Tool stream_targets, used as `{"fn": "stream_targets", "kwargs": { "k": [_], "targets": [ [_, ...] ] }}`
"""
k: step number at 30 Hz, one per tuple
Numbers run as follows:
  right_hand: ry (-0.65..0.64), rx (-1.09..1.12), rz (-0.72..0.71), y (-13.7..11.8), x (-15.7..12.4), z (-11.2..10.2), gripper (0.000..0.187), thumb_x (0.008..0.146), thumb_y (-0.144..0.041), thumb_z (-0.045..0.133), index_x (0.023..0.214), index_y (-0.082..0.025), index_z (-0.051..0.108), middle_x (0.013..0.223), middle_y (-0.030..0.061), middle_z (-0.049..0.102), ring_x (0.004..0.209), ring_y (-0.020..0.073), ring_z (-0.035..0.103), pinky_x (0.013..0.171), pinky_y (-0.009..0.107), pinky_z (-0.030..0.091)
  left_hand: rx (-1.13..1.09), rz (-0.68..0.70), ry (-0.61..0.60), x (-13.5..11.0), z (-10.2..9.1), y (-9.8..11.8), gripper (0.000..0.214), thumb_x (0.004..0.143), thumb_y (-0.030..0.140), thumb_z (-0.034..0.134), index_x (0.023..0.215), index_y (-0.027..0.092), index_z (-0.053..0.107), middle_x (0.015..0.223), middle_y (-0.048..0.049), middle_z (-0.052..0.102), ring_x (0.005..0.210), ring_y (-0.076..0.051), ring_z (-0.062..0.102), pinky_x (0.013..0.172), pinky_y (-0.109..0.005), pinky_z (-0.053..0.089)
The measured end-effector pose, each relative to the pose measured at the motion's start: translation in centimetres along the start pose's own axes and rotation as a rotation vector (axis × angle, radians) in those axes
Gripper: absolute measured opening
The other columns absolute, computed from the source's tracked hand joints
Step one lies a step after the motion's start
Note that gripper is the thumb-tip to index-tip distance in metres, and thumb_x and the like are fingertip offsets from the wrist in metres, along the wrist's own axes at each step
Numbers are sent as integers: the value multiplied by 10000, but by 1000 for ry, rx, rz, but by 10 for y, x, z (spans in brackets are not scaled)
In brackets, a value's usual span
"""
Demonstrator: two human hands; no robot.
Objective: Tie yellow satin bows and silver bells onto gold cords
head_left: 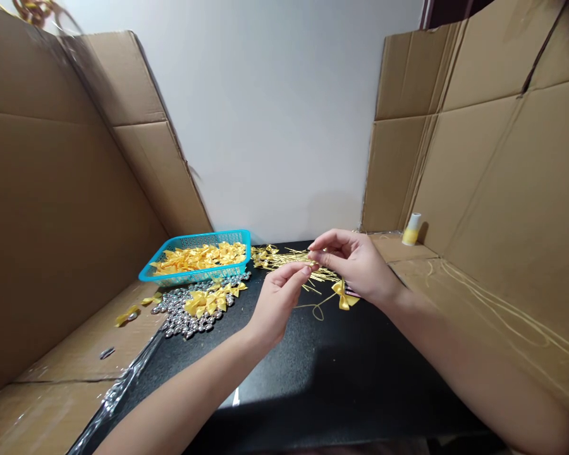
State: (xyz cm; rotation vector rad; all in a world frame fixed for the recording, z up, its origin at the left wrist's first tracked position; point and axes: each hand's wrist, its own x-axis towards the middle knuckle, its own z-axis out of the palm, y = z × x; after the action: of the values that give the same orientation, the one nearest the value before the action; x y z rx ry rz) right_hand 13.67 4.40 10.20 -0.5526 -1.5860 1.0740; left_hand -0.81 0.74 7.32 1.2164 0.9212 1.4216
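While the left hand [277, 300] and the right hand [355, 262] are meeting over the black table [341, 373], both are pinching a thin gold cord [317, 309] between closed fingertips, a yellow bow [344, 297] sitting just under the right hand, and the label on the far-right bottle [411, 229] is showing too small to read.

Glossy satin cloth bows [203, 256]; perforated plastic basket [194, 276]; shiny metallic-looking beads [184, 322]; glinting gold cords [284, 258]; matt, faintly speckled black tabletop [322, 373]; matt brown cardboard [52, 208].
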Motion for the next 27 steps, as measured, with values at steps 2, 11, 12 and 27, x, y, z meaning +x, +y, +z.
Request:
{"fn": "stream_targets", "kwargs": {
  "k": [2,11,12,27],
  "targets": [
    [-8,-18,-15,0,-1,0,134,729,-301,745,763,-197,667,745,1,671,703,126,624,687,278,536,15,19,-10,0,0,1,256,696,407,728,659,168,642,480,86,282,477,-70,175,457,-245,126],
    [-26,-12,3,2,1,2,235,683,-396,771,746,-197,665,746,8,670,717,136,619,720,300,528,1,-13,-34,2,-1,-2,353,680,489,745,673,165,605,487,93,234,465,-60,150,448,-235,97],
    [-32,1,17,2,2,1,240,674,-397,778,742,-196,665,745,6,669,715,134,619,722,299,526,-6,-20,-43,2,-1,-2,351,678,488,747,683,166,607,485,96,233,462,-59,152,446,-231,100],
    [-224,-589,-201,-22,4,-23,173,816,-335,657,739,-201,734,692,17,665,568,102,492,518,254,345,-17,-57,-69,8,-7,-2,274,689,434,736,759,173,689,458,108,244,429,-53,167,431,-216,131]
  ]
}}
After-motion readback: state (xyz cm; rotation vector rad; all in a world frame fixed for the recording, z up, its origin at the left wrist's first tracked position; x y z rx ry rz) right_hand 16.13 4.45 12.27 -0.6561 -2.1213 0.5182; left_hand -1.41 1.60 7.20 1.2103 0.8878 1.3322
